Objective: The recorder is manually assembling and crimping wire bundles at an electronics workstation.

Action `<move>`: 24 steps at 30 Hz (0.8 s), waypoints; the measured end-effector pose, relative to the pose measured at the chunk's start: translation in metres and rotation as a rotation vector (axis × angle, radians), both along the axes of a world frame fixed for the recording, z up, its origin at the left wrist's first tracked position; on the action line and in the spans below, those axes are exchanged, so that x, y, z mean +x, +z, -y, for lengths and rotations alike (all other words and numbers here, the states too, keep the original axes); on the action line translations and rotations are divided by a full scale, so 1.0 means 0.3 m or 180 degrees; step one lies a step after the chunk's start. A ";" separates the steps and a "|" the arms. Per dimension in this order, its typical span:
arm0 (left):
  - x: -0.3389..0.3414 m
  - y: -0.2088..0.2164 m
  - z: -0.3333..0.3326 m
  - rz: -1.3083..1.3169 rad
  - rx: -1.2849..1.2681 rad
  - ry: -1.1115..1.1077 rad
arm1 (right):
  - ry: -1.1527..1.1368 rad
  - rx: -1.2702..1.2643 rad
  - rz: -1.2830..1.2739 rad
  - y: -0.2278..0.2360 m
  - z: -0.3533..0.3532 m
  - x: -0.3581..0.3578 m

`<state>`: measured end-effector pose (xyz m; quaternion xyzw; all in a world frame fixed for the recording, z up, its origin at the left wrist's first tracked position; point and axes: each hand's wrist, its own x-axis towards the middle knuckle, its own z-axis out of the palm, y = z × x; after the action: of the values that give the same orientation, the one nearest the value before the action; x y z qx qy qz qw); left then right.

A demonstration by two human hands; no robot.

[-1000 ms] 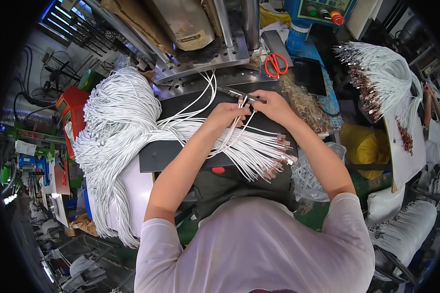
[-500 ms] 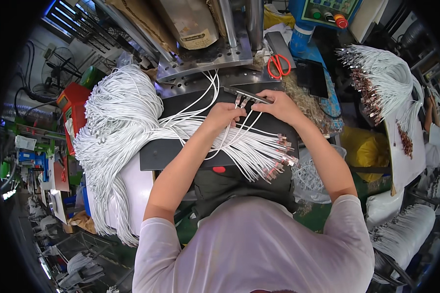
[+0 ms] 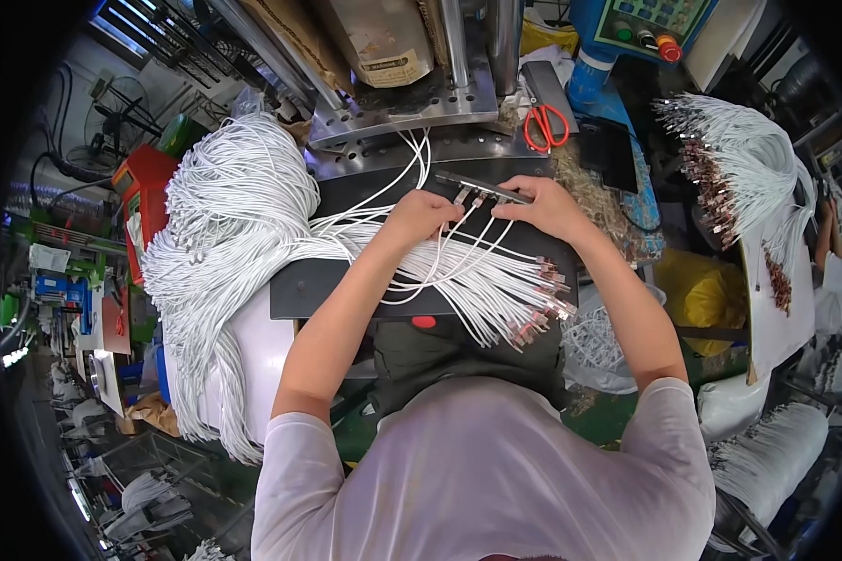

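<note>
My right hand (image 3: pixel 544 204) grips the right end of a narrow dark metal bar (image 3: pixel 472 182) above the black work surface. Clear-ended cable plugs (image 3: pixel 478 199) sit along the bar's near edge, their white cables trailing toward me. Just left of them, my left hand (image 3: pixel 425 217) is closed with thumb and fingertips pinched on a white cable, close below the bar. Under both hands lies a thick bundle of white cables (image 3: pixel 477 290), its plug ends (image 3: pixel 543 297) fanned out to the right.
Behind the bar stands a press with a perforated metal plate (image 3: pixel 412 120). Red-handled scissors (image 3: pixel 545 128) lie at its right, below a blue control box (image 3: pixel 641 33). A large cable heap (image 3: pixel 239 182) rises at left; another cable bundle (image 3: pixel 748 154) hangs at right. A clear bag (image 3: pixel 608 346) holds scraps.
The view has shifted slightly. The plugs now show more spread along the bar, and one cable lies nearer my right fingers. Both hands stay close to the bar.
</note>
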<state>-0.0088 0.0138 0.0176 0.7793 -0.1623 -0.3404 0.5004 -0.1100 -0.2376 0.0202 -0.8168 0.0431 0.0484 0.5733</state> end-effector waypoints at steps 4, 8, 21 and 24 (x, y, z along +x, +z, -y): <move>-0.036 0.004 0.018 0.0209 0.0152 -0.0039 | 0.0140 -0.0125 -0.0134 0.015 -0.004 -0.010; -0.078 0.038 0.034 0.0819 0.0445 -0.0038 | 0.0177 -0.0420 0.0127 0.037 -0.028 -0.022; 0.165 -0.015 0.077 0.3165 0.0376 0.1207 | -0.0788 -0.1158 0.1457 -0.068 -0.007 0.021; 0.272 0.000 0.096 -0.0896 -0.1510 0.1416 | -0.0758 -0.1322 0.1559 -0.068 -0.009 0.017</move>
<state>0.0730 -0.0149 0.0177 0.6032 0.0074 -0.2800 0.7468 -0.1049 -0.2350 -0.0003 -0.8927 0.0082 -0.2263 0.3897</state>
